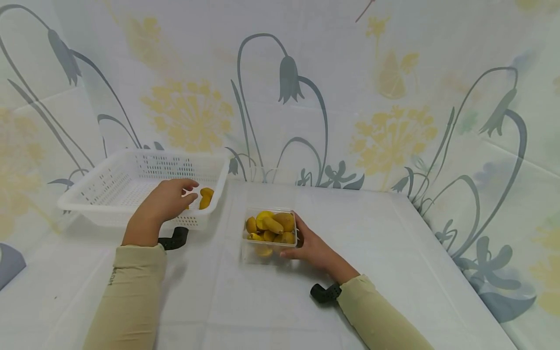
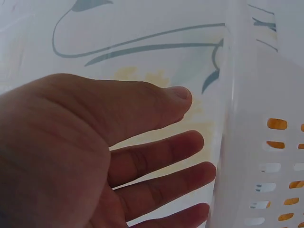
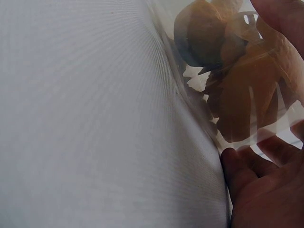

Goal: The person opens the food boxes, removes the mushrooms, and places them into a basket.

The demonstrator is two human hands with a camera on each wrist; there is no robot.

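Observation:
My left hand (image 1: pixel 168 198) is over the front right part of a white perforated plastic basket (image 1: pixel 210 167), fingers extended and holding nothing. Small yellow fruit-like pieces (image 1: pixel 206 198) lie in the basket by its right wall, near my fingertips. In the left wrist view, the thumb and fingers (image 2: pixel 161 147) are spread apart. On the table, my right hand (image 1: pixel 312 248) grips the right side of a clear plastic box (image 1: pixel 255 253), thumb at the front. A heap of yellow to brownish fruit-like pieces (image 1: pixel 273 224) fills it. Through its clear wall, the right wrist view shows rounded pieces (image 3: pixel 249 90).
A white cloth (image 1: pixel 245 306) covers the table, and a flower-printed curtain (image 1: pixel 197 73) hangs behind it. The basket stands left of the box, with a gap between them. Black wrist devices (image 1: pixel 325 293) sit below both hands. A grey-blue shape (image 1: pixel 9 265) shows at the left edge.

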